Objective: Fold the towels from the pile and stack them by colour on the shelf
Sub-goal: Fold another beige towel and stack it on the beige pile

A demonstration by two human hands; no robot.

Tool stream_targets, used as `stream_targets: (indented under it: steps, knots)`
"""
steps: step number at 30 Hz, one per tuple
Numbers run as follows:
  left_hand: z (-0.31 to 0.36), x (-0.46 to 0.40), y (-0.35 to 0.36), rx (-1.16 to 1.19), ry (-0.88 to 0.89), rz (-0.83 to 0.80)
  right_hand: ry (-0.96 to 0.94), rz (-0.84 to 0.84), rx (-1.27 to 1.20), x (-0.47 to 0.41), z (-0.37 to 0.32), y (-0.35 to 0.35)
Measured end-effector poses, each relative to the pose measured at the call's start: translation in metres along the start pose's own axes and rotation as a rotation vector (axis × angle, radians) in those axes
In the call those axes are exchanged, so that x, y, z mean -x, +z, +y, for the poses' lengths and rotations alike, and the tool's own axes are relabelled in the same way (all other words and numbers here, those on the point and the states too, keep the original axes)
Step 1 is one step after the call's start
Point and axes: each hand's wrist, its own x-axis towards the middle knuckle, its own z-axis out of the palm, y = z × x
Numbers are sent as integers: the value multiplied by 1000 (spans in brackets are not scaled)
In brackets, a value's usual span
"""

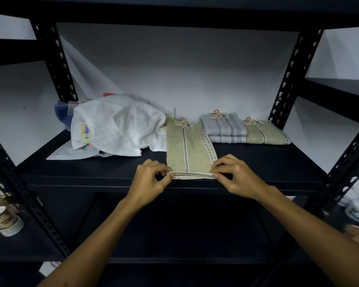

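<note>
Left hand (151,179): near-left corner of beige towel (188,150) is pinched.
Right hand (234,175): near-right corner is pinched.
Shelf (278,162): towel is laid flat.

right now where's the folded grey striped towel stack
In the head view the grey striped towel stack sits right of centre at the shelf's back, against the folded beige towel on its right.

Near towel (187,150) is beige with a dark stripe; the pile (116,125) is white; far folded towels are grey-striped (224,127) and beige (263,134); shelf (257,162) black.
</note>
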Motion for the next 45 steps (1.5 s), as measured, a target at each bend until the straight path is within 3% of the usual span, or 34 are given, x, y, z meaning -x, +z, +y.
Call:
stream_targets:
  steps: [5, 9, 13, 16, 19, 28, 36, 40, 45]
  knots:
    - [-10, 5, -2, -58, 114, -56, -93, 26, 118, 6, 1, 2]
    - [-9, 2, -8, -60, 130, -126, 28, 32, 7, 7, -7, 0]
    - [3, -22, -6, 49, -105, -80, 369, 232, -52, -20, -6, -1]
    - [7, -52, 1, 40, -363, -91, 628, 138, -132, -46, 5, 0]
    - [8, -81, 2, 10, -535, -134, 741, 101, -311, -72, 13, 8]
    - [2, -131, 7, -14, -695, -224, 775, 85, -552, -110, 38, 14]
    - [3, -147, 15, 69, -770, -269, 696, 42, -507, -117, 48, 20]
    - [-4, -143, 11, 224, -808, -259, 713, 78, -582, -108, 51, 16]
    - [-9, -132, 1, 563, -852, -240, 857, 9, -749, -105, 53, 10]
